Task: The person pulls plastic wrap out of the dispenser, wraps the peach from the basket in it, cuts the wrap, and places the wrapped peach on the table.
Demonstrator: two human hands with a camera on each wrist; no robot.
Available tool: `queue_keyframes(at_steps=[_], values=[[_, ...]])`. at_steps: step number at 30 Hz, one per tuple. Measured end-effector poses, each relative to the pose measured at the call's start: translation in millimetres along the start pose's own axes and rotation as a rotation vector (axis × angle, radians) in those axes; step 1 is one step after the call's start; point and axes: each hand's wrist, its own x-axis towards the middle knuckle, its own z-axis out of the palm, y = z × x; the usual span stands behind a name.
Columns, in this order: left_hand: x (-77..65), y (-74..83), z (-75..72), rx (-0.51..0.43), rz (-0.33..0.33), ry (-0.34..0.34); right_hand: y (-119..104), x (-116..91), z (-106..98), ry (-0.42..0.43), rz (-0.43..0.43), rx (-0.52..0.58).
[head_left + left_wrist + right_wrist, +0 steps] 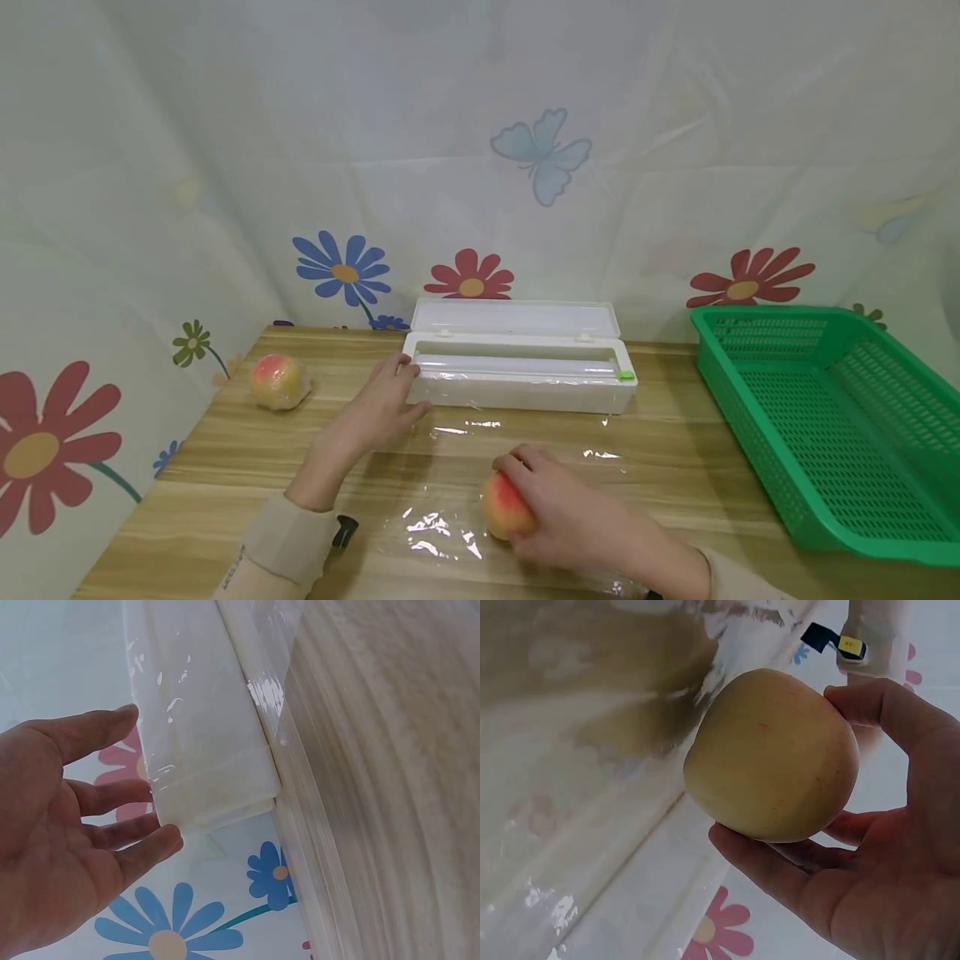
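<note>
My right hand (558,508) grips a yellow and red peach (506,506) at the front middle of the table. In the right wrist view the peach (772,757) sits between thumb and fingers. Clear cling film (442,533), with shiny creases, stretches from a white cling film box (517,394) towards the front of the table. The box's lid (517,318) stands raised, and a film roll (517,364) lies inside. At the box's left end is my left hand (386,404); in the left wrist view its fingertips (169,838) touch the box edge, fingers fairly straight.
Another peach (279,382), seemingly wrapped in film, rests at the table's back left. A green plastic basket (757,437) stands on the right. A small green slider (626,376) is at the box's right end. Behind hangs a flower-printed curtain (637,208).
</note>
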Motion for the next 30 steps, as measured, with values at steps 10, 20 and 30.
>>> queue_keyframes(at_steps=[10, 20, 30], values=[[-2.1, 3.8, 0.3, 0.019, -0.008, -0.027, -2, -5, 9, 0.018, -0.016, 0.016], [-19.2, 50.0, -8.1, 0.025, 0.247, -0.008, 0, -27, -4, 0.000, 0.266, -0.072], [-44.2, 99.4, 4.5, -0.047, 0.549, -0.265, 10, -40, 1, -0.324, 0.359, 0.019]])
